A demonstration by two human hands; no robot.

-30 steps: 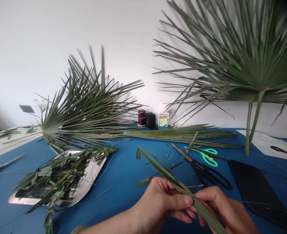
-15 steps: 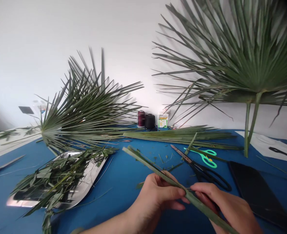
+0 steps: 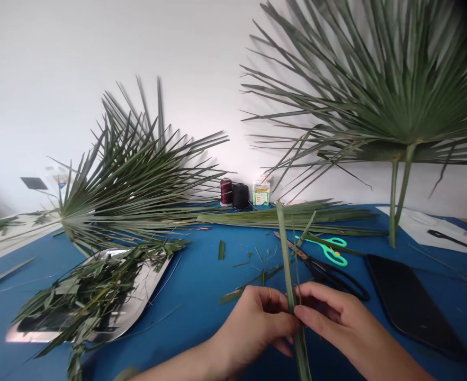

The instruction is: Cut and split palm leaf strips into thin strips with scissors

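Note:
A long green palm leaf strip stands nearly upright in front of me, its lower end running down out of view. My left hand is closed around it, thumb pressed across its face. From the other side my right hand pinches at the strip's right edge, thumb and forefinger together. A thin sliver of leaf rises from those fingertips beside the strip. Black-handled scissors and mint green scissors lie on the table just beyond my right hand.
A metal tray heaped with leaf scraps lies at left. Fan palm leaves lean on the wall there, and a large one at right. Thread spools stand at the back. A black flat board lies at right.
The palm strip has swung from slanting left to nearly upright. My right hand has moved left and up, and a thin sliver now shows apart from the strip.

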